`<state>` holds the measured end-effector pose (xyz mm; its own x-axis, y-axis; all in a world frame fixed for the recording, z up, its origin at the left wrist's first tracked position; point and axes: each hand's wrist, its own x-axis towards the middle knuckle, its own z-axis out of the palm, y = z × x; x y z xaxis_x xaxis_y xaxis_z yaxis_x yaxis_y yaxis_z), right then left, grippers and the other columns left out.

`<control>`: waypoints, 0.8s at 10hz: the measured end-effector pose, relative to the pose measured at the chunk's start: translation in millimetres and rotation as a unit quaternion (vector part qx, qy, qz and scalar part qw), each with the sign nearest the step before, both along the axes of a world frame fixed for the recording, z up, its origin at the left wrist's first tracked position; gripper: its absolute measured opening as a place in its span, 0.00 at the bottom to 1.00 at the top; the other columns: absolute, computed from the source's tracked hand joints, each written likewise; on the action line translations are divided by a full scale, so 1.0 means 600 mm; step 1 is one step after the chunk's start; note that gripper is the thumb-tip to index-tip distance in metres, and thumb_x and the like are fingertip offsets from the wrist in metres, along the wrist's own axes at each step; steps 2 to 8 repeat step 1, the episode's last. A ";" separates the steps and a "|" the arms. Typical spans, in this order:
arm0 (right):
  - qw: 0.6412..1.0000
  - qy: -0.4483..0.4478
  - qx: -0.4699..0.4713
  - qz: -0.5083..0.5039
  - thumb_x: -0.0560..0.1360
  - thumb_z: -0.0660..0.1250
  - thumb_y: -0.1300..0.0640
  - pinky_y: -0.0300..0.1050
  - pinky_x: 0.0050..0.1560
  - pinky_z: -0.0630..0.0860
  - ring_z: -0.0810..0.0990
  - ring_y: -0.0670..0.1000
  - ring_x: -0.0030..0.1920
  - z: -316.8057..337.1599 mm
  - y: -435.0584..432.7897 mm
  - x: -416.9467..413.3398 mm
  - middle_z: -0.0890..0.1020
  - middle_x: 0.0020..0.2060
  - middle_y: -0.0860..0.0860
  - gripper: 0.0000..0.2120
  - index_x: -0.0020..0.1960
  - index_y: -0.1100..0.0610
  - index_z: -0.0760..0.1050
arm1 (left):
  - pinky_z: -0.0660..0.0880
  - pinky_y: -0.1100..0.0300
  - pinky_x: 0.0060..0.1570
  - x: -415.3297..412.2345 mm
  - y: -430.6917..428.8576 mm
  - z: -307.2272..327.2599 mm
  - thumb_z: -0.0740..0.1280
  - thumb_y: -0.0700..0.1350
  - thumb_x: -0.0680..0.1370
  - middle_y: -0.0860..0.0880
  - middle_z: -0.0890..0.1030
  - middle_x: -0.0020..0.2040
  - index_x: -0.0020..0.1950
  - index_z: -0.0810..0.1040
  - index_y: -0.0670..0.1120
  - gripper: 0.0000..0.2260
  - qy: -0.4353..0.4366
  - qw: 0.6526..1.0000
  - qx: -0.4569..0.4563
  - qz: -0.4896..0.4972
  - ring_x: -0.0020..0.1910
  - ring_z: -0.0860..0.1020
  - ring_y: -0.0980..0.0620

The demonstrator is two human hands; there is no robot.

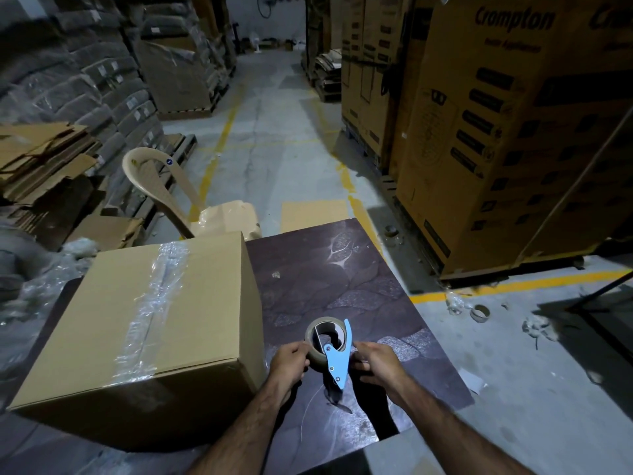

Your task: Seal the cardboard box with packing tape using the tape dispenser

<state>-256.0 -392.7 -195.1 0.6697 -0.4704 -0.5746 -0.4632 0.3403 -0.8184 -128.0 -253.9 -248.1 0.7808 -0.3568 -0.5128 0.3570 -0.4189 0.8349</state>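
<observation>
A brown cardboard box (144, 323) stands on the left of a dark table (342, 275), its top flaps closed and a strip of clear tape (154, 296) running along the middle seam. To its right, over the table's near part, both hands hold a tape dispenser (337, 358) with a light blue frame and a roll of brown tape (325, 334). My left hand (291, 361) grips the roll's left side. My right hand (376, 361) pinches the blue frame from the right.
A beige plastic chair (161, 186) stands beyond the box with cardboard on its seat. Flattened cartons (44, 156) pile up at the left. Tall stacked cartons (513, 132) stand on pallets at the right. An empty tape core (479, 313) lies on the concrete floor.
</observation>
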 end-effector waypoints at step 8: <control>1.000 -0.013 -0.011 -0.005 0.78 0.61 0.58 0.41 0.36 0.68 0.77 0.51 0.38 0.007 0.001 0.000 0.81 0.40 0.52 0.09 0.49 0.59 0.79 | 0.61 0.62 0.26 -0.002 -0.001 0.006 0.61 0.45 0.79 0.50 0.74 0.28 0.48 0.83 0.49 0.11 -0.021 1.000 -0.005 0.001 0.26 0.68 0.52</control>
